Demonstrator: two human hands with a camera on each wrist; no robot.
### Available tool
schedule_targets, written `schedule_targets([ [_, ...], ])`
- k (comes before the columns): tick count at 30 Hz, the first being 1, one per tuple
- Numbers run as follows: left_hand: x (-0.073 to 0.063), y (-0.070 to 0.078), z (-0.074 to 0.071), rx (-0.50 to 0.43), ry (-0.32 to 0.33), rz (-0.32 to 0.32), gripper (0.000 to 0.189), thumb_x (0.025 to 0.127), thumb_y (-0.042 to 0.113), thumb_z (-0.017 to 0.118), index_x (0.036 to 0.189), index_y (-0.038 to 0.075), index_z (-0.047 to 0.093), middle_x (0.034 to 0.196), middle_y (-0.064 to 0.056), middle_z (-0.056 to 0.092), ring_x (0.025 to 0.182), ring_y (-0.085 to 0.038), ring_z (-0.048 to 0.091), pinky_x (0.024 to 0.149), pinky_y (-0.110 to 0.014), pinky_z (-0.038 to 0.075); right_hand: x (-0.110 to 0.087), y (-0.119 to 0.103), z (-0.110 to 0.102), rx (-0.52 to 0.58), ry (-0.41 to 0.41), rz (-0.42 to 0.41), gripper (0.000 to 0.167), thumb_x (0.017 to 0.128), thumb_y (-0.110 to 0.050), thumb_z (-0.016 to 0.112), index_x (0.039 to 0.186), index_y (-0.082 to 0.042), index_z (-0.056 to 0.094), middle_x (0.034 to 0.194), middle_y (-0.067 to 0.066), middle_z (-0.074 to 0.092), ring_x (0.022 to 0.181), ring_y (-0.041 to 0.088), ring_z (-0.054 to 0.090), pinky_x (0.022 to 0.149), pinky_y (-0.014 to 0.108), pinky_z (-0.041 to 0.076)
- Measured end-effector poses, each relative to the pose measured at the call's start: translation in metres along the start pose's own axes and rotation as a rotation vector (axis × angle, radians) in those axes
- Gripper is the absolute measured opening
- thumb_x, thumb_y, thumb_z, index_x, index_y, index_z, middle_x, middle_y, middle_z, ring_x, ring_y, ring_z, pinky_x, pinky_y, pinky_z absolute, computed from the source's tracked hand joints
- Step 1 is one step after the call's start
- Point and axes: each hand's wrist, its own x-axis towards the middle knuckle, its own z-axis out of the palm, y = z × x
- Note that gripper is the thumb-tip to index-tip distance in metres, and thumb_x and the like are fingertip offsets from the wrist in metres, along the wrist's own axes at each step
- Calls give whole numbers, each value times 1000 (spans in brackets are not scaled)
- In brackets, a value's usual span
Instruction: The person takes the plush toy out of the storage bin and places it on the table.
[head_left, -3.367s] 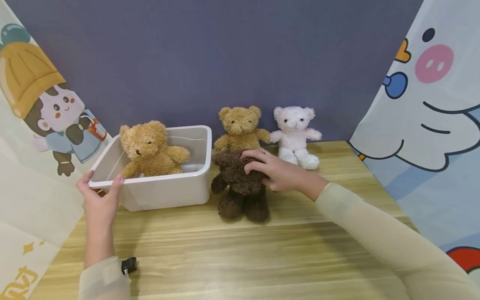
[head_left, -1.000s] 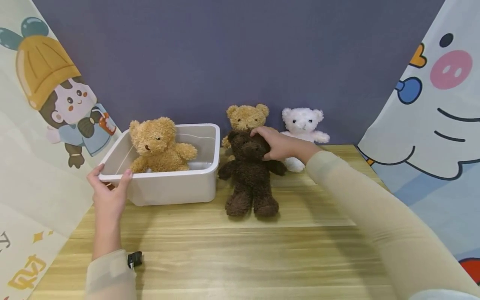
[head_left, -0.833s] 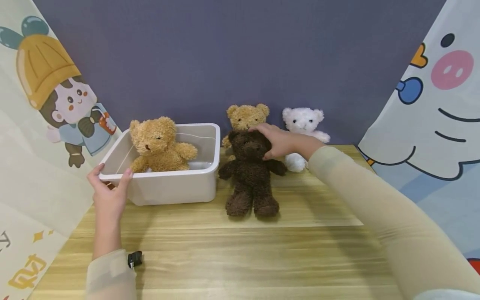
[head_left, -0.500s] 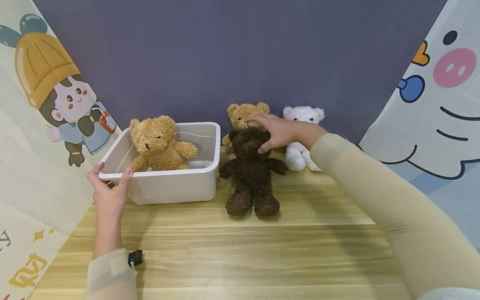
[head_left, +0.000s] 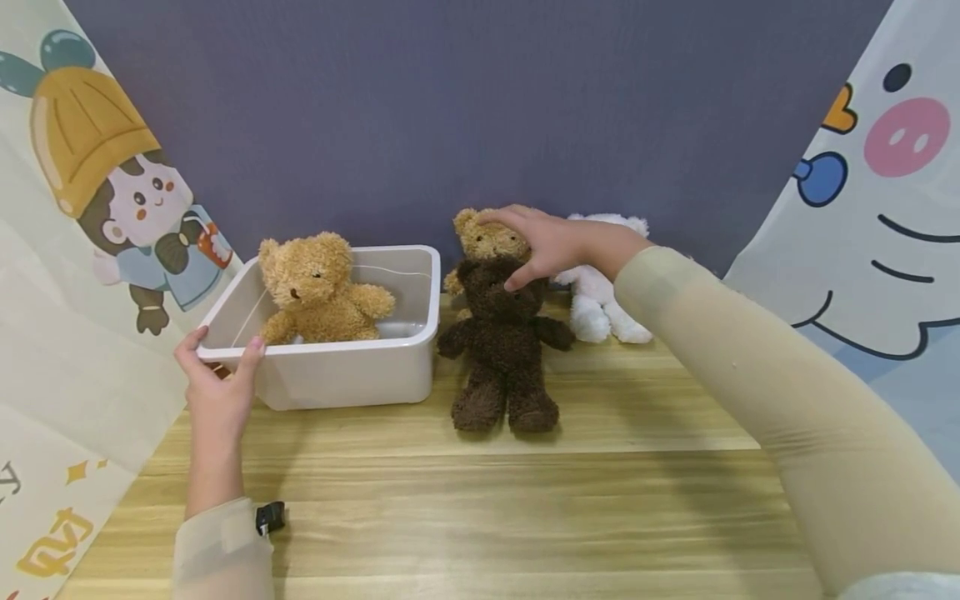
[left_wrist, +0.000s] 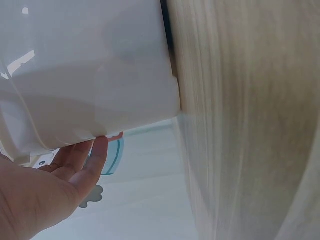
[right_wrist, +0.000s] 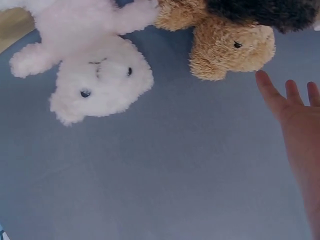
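Note:
My left hand (head_left: 219, 390) grips the front left corner of a white plastic bin (head_left: 348, 371), thumb over the rim and fingers on the outer wall. A tan teddy bear (head_left: 315, 292) sits inside the bin. Right of it, a dark brown teddy bear (head_left: 504, 350) stands on its feet, leaning back on a second tan teddy bear (head_left: 480, 233). My right hand (head_left: 551, 242) is spread over the brown bear's head, overlapping the second tan bear. In the right wrist view its fingers (right_wrist: 272, 95) are straight and hold nothing. A white teddy bear (head_left: 600, 304) sits partly behind that forearm.
The bears and bin are on a wood-grain table (head_left: 465, 517) against a dark grey-blue back wall (head_left: 465, 108). Cartoon-printed side panels (head_left: 885, 217) flank the table. A small black device (head_left: 270, 518) is at the left sleeve.
Earlier my right hand held the brown bear's head; the bear came upright against the tan bear behind. The hand has since let go and risen. My left hand stays on the bin.

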Motion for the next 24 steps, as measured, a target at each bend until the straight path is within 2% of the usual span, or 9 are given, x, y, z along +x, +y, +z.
schedule_targets([
  [10, 2, -1, -1, 9, 1, -20, 87, 96, 58, 69, 162, 46, 14, 165, -17, 44, 138, -30, 49, 104, -40, 47, 15, -23, -11, -6, 9, -47, 104, 92, -45, 81, 171, -34, 14, 178, 5, 14, 166, 32, 13, 130, 65, 22],
  [15, 2, -2, -2, 10, 5, -17, 87, 96, 59, 70, 162, 46, 15, 164, -18, 46, 137, -30, 49, 98, -33, 46, 24, -38, -12, 36, 27, -64, 104, 92, -42, 82, 171, -36, 14, 178, 3, 14, 165, 29, 16, 131, 62, 22],
  [20, 1, -1, -2, 5, -2, -18, 88, 96, 59, 70, 162, 45, 14, 165, -18, 45, 138, -30, 49, 107, -42, 47, 35, -50, -12, 80, 42, -105, 106, 91, -44, 83, 171, -35, 14, 178, 0, 15, 164, 27, 20, 131, 60, 25],
  [24, -1, 1, -1, -5, -6, -13, 88, 96, 58, 70, 163, 45, 14, 166, -18, 44, 139, -31, 48, 113, -48, 45, 45, -60, -10, 114, 53, -126, 108, 90, -44, 85, 171, -36, 14, 178, -2, 14, 165, 24, 18, 130, 58, 27],
])
